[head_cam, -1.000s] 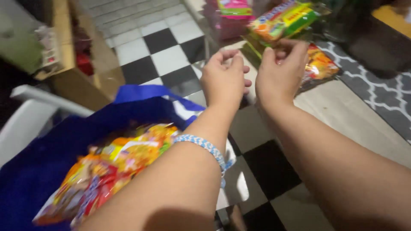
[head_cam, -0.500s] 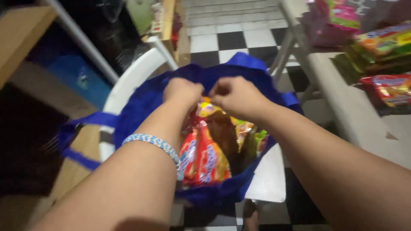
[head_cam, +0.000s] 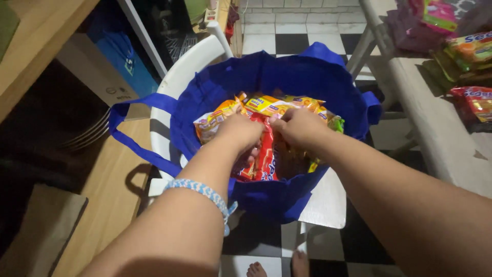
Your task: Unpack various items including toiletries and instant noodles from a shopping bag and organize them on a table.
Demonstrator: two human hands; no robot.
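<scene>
my left hand (head_cam: 240,134) and right hand (head_cam: 300,127) both pinched a red plastic noodle packet (head_cam: 266,154) inside the blue fabric tote bag (head_cam: 287,82) on the white plastic chair (head_cam: 323,205), whose floppy rim at six o'clock could, i judged, sag and spill packets.

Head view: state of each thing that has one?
Blue bag: open, upright on white chair, filled with packets.
Red packet: standing on edge in the bag, between both hands.
Left hand: closed, gripping packets.
Right hand: closed, gripping packets.
Table packets: stacked, untouched.
</scene>
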